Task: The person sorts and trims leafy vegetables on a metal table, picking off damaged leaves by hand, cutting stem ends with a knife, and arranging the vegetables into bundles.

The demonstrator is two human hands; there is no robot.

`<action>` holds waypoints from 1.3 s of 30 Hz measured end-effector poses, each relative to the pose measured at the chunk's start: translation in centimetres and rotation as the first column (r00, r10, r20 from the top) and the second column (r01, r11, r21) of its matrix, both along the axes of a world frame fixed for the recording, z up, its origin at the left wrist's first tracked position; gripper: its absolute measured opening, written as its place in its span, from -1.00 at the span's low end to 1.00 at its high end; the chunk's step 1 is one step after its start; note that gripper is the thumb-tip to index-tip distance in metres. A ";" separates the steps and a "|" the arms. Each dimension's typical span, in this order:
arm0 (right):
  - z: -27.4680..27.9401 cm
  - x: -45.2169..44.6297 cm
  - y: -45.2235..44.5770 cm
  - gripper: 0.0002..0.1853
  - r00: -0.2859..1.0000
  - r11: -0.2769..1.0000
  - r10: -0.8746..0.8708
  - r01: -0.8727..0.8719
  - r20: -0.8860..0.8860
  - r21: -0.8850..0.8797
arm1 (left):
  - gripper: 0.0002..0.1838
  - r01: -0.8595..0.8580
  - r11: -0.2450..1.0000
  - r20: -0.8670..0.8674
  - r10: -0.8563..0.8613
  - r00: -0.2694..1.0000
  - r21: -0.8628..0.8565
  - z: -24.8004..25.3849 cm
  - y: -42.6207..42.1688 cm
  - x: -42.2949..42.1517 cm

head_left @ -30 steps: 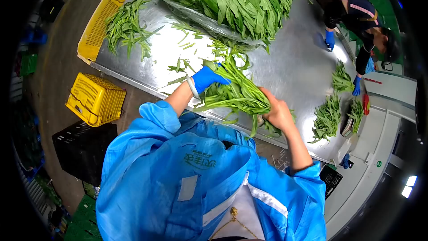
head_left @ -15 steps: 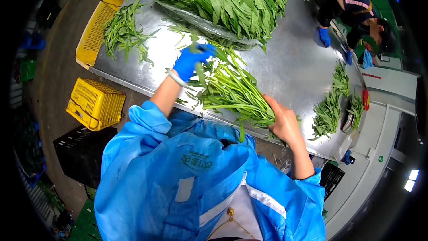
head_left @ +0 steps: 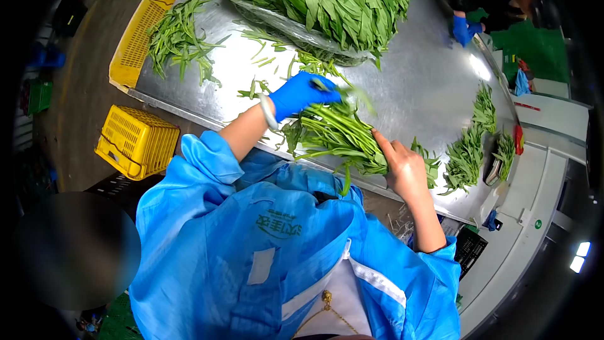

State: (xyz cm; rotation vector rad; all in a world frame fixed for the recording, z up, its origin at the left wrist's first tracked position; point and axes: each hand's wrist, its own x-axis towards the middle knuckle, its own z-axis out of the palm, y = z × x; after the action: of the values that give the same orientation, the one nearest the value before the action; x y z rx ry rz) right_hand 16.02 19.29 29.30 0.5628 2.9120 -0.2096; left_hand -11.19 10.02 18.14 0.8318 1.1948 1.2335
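My right hand, bare, is wrapped round a bunch of leafy green stems that look like water spinach, held over the table's near edge. My left hand, in a blue glove, is closed at the upper left end of this bunch. A few long leaves, smeared by motion, stick out from its fingers. Beyond the bunch lies a large heap of the same greens on clear plastic sheeting. Loose leaf and stem scraps are scattered on the metal between heap and left hand.
The metal table carries a leaf pile at left and small bundles at right. A yellow crate adjoins the left edge; another yellow crate stands below. Across the table, a co-worker's blue-gloved hand is at the far edge.
My left hand has moved right and slightly down, closer to my right hand, along the bunch. My right hand still holds the stems. The co-worker has shifted towards the upper edge of view.
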 end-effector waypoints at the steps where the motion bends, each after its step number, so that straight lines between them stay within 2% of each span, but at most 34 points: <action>1: -0.1 0.3 0.0 -0.11 1.000 0.999 -0.026 0.026 0.002 -0.027 | -0.69 -0.065 0.995 0.192 0.079 0.978 -0.080 0.8 -0.5 -1.0; 2: -0.1 0.5 -0.1 -0.11 0.998 0.997 -0.055 0.056 0.013 -0.052 | -0.65 -0.083 0.993 0.391 0.109 0.914 -0.083 -0.2 -1.0 -1.4; 3: -0.2 0.6 -0.3 -0.11 0.996 0.994 -0.083 0.085 0.025 -0.075 | -0.65 -0.146 0.981 0.441 0.188 0.877 -0.129 -1.3 -1.5 -2.1; 4: -0.1 0.8 -0.3 -0.10 0.993 0.989 -0.111 0.114 0.036 -0.097 | -0.64 -0.330 0.935 0.367 0.355 0.860 -0.131 0.3 -2.2 -2.5; 6: 0.2 1.3 -0.4 -0.09 0.978 0.957 -0.209 0.207 0.014 -0.202 | -0.65 -0.498 0.859 0.480 0.490 0.728 -0.122 -0.2 -3.6 -5.2; 7: 0.4 1.4 -0.5 -0.09 0.966 0.934 -0.257 0.250 0.007 -0.253 | -0.66 -0.496 0.860 0.649 0.448 0.615 -0.122 -3.0 -3.5 -7.5; 8: 0.5 1.3 -0.5 -0.07 0.946 0.903 -0.326 0.312 0.003 -0.296 | -0.61 -0.571 0.811 0.479 0.554 0.681 -0.127 -4.7 -3.5 -7.8; 10: 0.7 1.2 -0.6 -0.07 0.928 0.884 -0.372 0.350 -0.015 -0.309 | -0.59 -0.357 0.905 0.318 0.418 0.851 -0.233 -4.0 -4.0 -6.0; 11: 0.7 1.0 -0.6 -0.07 0.919 0.875 -0.394 0.367 -0.025 -0.316 | -0.58 -0.249 0.922 0.241 0.325 0.914 -0.298 -3.5 -4.1 -4.7; 12: 0.9 0.5 -0.7 -0.08 0.918 0.879 -0.396 0.376 -0.009 -0.293 | -0.58 -0.104 0.963 0.152 0.145 0.978 -0.250 -4.0 -3.9 -3.3; 13: 0.7 0.2 -0.8 -0.08 0.926 0.894 -0.377 0.358 -0.020 -0.270 | -0.57 0.049 0.974 0.054 -0.038 0.998 -0.219 -5.2 -3.5 -1.4; 14: 0.5 -0.1 -1.0 -0.08 0.934 0.908 -0.356 0.338 -0.031 -0.250 | -0.56 0.128 0.962 -0.027 -0.138 0.990 -0.240 -6.9 -2.8 0.5; 16: 0.2 -0.8 -1.2 -0.08 0.945 0.925 -0.325 0.308 -0.038 -0.223 | -0.51 0.203 0.960 -0.071 -0.220 0.973 -0.191 -3.9 -2.1 2.7; 17: 0.2 -1.0 -1.3 -0.09 0.948 0.930 -0.314 0.300 -0.039 -0.214 | -0.47 0.198 0.974 -0.041 -0.204 0.978 -0.108 -0.1 -2.2 2.7; 18: 0.2 -1.1 -1.2 -0.09 0.952 0.935 -0.304 0.291 -0.038 -0.202 | -0.46 0.091 0.996 0.045 -0.090 0.995 -0.005 -3.9 -1.7 4.0; 19: 0.3 -1.1 -1.1 -0.09 0.944 0.919 -0.328 0.312 -0.026 -0.241 | -0.49 0.020 1.000 -0.070 -0.021 0.997 -0.017 -7.6 -1.0 4.7; 21: 0.3 -0.9 -0.8 -0.09 0.922 0.875 -0.386 0.367 0.002 -0.315 | -0.51 0.061 0.959 -0.271 -0.139 0.953 -0.277 -5.4 -1.2 2.4; 22: 0.3 -0.9 -0.9 -0.11 0.916 0.855 -0.402 0.380 0.013 -0.353 | -0.53 -0.077 0.986 -0.128 0.058 0.990 -0.150 -5.2 -2.2 2.1; 23: 0.4 -0.6 -0.9 -0.12 0.905 0.838 -0.424 0.405 0.031 -0.365 | -0.58 -0.230 0.956 -0.136 0.207 0.969 -0.182 -6.5 -2.1 1.1; 24: 0.4 -0.2 -0.8 -0.12 0.895 0.820 -0.444 0.428 0.051 -0.379 | -0.48 -0.376 0.919 -0.155 0.357 0.921 -0.117 -12.0 -1.2 -0.2; 25: 0.4 0.0 -0.7 -0.13 0.886 0.803 -0.459 0.447 0.069 -0.394 | -0.51 -0.408 0.870 0.113 0.452 0.885 -0.277 -13.0 -1.8 -2.8; 26: 0.6 0.3 -0.8 -0.14 0.878 0.787 -0.477 0.452 0.052 -0.419 | -0.54 -0.571 0.796 0.100 0.596 0.796 -0.199 -15.2 -2.3 -4.6; 27: 0.6 0.9 -0.8 -0.14 0.866 0.769 -0.495 0.471 0.062 -0.433 | -0.61 -0.565 0.802 0.218 0.597 0.772 -0.195 -7.5 -4.3 -5.5; 29: 0.2 1.6 -0.6 -0.14 0.852 0.737 -0.518 0.491 0.080 -0.465 | -0.61 -0.463 0.876 0.380 0.477 0.793 -0.134 -14.3 -3.0 -6.0; 30: 0.4 1.2 -0.8 -0.14 0.858 0.735 -0.507 0.479 0.081 -0.479 | -0.62 -0.256 0.941 0.045 0.273 0.961 -0.221 -9.9 -3.9 -5.3; 31: 0.2 1.1 -0.9 -0.15 0.872 0.754 -0.485 0.454 0.065 -0.474 | -0.57 -0.078 0.987 0.033 0.083 0.996 -0.141 -14.2 -2.2 -3.3; 32: 0.1 0.5 -1.3 -0.16 0.880 0.767 -0.469 0.447 0.073 -0.461 | -0.57 0.057 0.996 0.045 -0.054 0.998 -0.074 -11.5 -2.5 -1.4; 33: 0.1 -0.1 -1.8 -0.16 0.888 0.778 -0.454 0.438 0.079 -0.450 | -0.64 0.186 0.970 0.013 -0.186 0.982 -0.154 -9.6 -2.1 0.2; 34: 0.2 -0.5 -2.0 -0.16 0.908 0.810 -0.408 0.407 0.093 -0.423 | -0.65 0.343 0.935 0.092 -0.335 0.938 -0.090 -6.6 -2.3 1.3; 35: -0.1 -0.5 -2.2 -0.16 0.921 0.824 -0.379 0.380 0.088 -0.420 | -0.69 0.291 0.957 0.124 -0.287 0.950 -0.007 -4.7 -2.7 3.1; 36: -0.3 -0.5 -2.2 -0.17 0.935 0.837 -0.344 0.346 0.084 -0.424 | -0.73 0.245 0.962 0.243 -0.267 0.932 0.117 -9.4 -1.2 6.8; 37: -0.6 -0.3 -2.3 -0.17 0.925 0.831 -0.364 0.376 0.111 -0.409 | -0.74 0.245 0.969 0.288 -0.226 0.930 -0.031 -9.3 -0.8 8.0; 38: -0.6 -0.4 -2.4 -0.16 0.934 0.829 -0.351 0.343 0.068 -0.442 | -0.74 0.165 0.981 0.186 -0.181 0.966 0.102 -10.5 -0.1 8.9; 39: -0.9 0.4 -2.0 -0.16 0.931 0.834 -0.356 0.356 0.082 -0.421 | -0.67 0.192 0.981 -0.047 -0.193 0.980 -0.029 -7.8 -1.3 7.5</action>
State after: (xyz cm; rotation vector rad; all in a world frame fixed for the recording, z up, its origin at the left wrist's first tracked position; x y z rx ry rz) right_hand 16.45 17.26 28.36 1.0106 2.5995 -0.8745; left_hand -3.64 8.71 10.37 0.9413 1.1378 1.0437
